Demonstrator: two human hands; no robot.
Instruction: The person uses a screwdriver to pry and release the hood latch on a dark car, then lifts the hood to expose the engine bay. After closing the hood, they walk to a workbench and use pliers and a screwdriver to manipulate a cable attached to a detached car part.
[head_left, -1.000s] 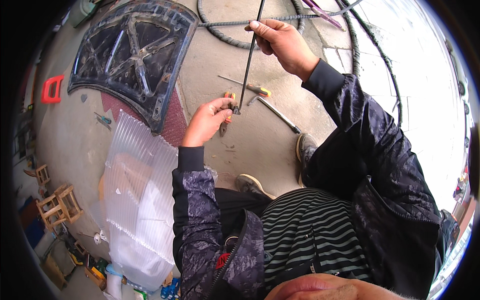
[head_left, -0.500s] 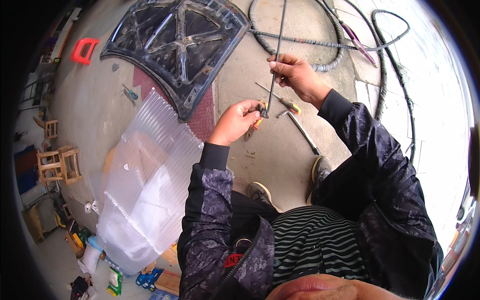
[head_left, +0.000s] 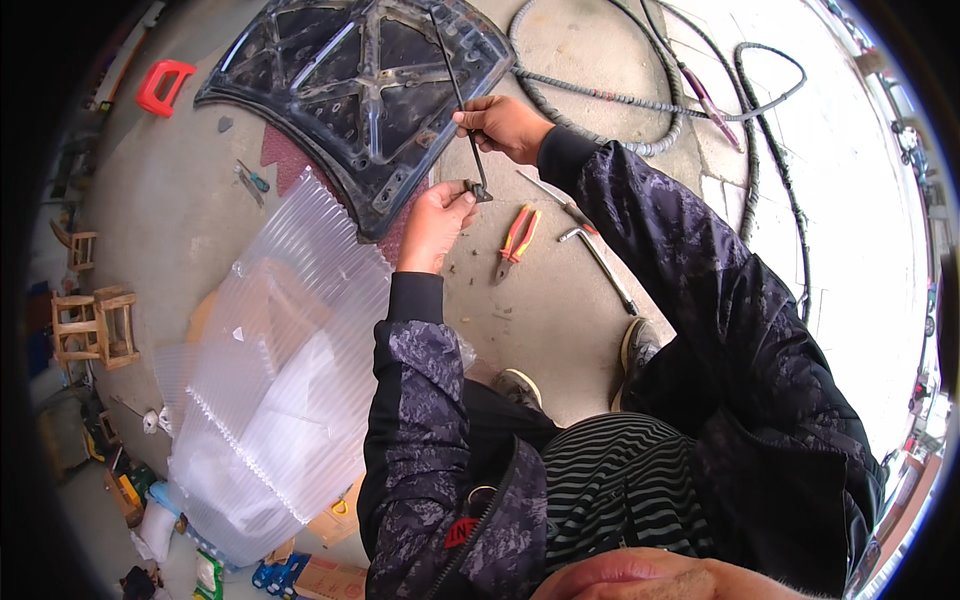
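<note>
A thin black rod (head_left: 447,60) slants across in front of me, its upper end over the dark car hood (head_left: 400,135) on the ground. My right hand (head_left: 505,128) is closed on the rod's shaft, pinching it between thumb and fingers. At the rod's lower end is a small black clip (head_left: 482,192), which my left hand (head_left: 435,228) pinches between thumb and fingertips. Beneath my hands, pliers with red and yellow handles (head_left: 517,238) lie on the concrete. Beside them are a screwdriver (head_left: 543,186), its handle partly behind my right sleeve, and an L-shaped wrench (head_left: 605,268).
Clear ribbed plastic sheeting (head_left: 290,360) spreads at the left. Thick dark wrapped hoses (head_left: 675,95) coil at the far right. A red plastic stool (head_left: 164,88), a small wooden chair (head_left: 95,328) and a blue-handled tool (head_left: 255,180) are farther left. My shoes (head_left: 640,345) stand below the wrench.
Both hands have moved left and slightly away from me with the rod, which now leans left over the hood. The pliers, partly behind my left hand before, now show fully.
</note>
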